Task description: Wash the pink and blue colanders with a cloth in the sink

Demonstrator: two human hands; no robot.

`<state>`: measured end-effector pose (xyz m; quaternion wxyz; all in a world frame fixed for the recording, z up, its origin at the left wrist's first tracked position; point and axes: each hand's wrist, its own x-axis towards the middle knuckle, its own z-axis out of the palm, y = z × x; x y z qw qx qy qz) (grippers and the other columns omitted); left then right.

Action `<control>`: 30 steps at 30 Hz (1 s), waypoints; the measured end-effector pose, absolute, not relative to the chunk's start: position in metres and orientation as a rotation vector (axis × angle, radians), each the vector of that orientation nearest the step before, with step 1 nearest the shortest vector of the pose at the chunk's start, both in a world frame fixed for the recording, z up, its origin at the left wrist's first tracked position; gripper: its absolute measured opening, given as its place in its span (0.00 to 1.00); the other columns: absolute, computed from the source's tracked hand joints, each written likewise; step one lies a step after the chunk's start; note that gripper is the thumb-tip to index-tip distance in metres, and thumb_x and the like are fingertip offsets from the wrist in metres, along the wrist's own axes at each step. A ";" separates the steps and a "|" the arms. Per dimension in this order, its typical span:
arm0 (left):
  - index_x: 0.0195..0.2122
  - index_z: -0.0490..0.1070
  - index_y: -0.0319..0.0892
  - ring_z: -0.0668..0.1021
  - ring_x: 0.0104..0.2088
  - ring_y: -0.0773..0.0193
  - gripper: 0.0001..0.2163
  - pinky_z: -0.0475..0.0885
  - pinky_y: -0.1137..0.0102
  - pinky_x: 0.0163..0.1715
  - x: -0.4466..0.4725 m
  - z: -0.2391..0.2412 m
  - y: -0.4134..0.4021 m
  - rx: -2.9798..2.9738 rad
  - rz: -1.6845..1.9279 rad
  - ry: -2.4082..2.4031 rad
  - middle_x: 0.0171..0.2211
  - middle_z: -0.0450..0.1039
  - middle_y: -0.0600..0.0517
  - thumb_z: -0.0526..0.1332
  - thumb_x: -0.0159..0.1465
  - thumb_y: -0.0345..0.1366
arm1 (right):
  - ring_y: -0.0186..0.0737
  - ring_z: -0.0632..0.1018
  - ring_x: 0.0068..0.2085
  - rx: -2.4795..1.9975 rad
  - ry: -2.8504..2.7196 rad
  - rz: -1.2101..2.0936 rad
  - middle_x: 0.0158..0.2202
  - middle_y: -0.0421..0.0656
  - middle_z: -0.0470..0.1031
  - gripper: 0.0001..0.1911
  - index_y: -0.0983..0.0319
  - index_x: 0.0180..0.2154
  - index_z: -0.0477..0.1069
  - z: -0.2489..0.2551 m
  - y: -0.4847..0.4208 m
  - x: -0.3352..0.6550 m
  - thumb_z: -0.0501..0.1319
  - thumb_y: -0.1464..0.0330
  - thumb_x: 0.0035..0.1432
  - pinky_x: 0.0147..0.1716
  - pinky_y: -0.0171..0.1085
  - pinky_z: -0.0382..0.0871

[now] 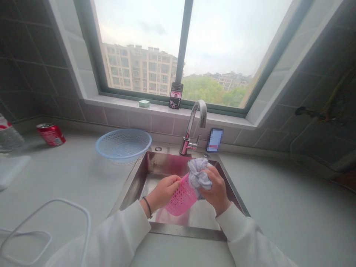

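Observation:
Over the steel sink (189, 229), my left hand (164, 193) grips the rim of a pink plastic basket (182, 199) with small holes in its wall. The basket is tilted. My right hand (217, 187) is closed around a crumpled, pale grey-white cloth (199, 174), pressed against the basket's upper right edge. The cloth and my right hand hide part of that edge. Behind the basket stands the chrome faucet (191, 128); no water shows at its spout.
Left of the sink sits a blue mesh basket (124, 145), with a red can (51, 134) and a clear bottle (9, 135) farther left. A white cable (87, 222) loops across the counter. One phone (175, 95) leans on the window, another (215, 140) by the faucet. A green box (144, 103) rests on the sill.

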<state>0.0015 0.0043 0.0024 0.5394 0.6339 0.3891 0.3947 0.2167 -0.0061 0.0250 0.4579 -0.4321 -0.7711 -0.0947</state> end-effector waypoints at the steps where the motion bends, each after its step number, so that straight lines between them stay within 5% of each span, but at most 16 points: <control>1: 0.31 0.70 0.40 0.72 0.29 0.62 0.14 0.64 0.70 0.29 0.003 0.002 0.004 1.519 0.947 0.955 0.28 0.71 0.52 0.57 0.62 0.47 | 0.48 0.81 0.40 -1.040 -1.947 -0.231 0.40 0.47 0.77 0.08 0.57 0.38 0.75 0.025 -0.009 0.212 0.65 0.67 0.53 0.38 0.42 0.78; 9: 0.23 0.56 0.45 0.63 0.24 0.67 0.20 0.55 0.71 0.24 0.003 0.004 0.002 1.641 1.002 1.129 0.21 0.58 0.58 0.53 0.64 0.53 | 0.48 0.79 0.37 -1.100 -1.823 -0.115 0.35 0.44 0.75 0.03 0.58 0.31 0.73 0.023 0.010 0.225 0.62 0.71 0.51 0.35 0.44 0.77; 16: 0.27 0.64 0.42 0.69 0.31 0.63 0.17 0.65 0.69 0.33 0.003 0.004 0.004 1.525 1.135 0.905 0.27 0.68 0.54 0.53 0.66 0.49 | 0.46 0.81 0.38 -0.858 -2.070 -0.203 0.40 0.46 0.77 0.07 0.56 0.37 0.77 0.022 -0.018 0.192 0.66 0.70 0.53 0.36 0.41 0.77; 25: 0.22 0.55 0.45 0.61 0.22 0.68 0.21 0.54 0.72 0.23 0.001 0.002 0.004 1.522 1.043 1.040 0.20 0.56 0.59 0.56 0.63 0.55 | 0.45 0.80 0.35 -1.075 -1.819 -0.199 0.36 0.45 0.75 0.04 0.58 0.34 0.74 0.026 0.004 0.219 0.64 0.69 0.53 0.32 0.41 0.76; 30: 0.25 0.63 0.42 0.67 0.27 0.66 0.19 0.63 0.72 0.28 0.000 0.000 0.008 1.501 1.101 0.884 0.24 0.65 0.56 0.61 0.62 0.53 | 0.44 0.81 0.36 -0.794 -2.048 -0.226 0.39 0.46 0.77 0.05 0.56 0.36 0.76 0.027 -0.019 0.191 0.65 0.69 0.55 0.35 0.40 0.77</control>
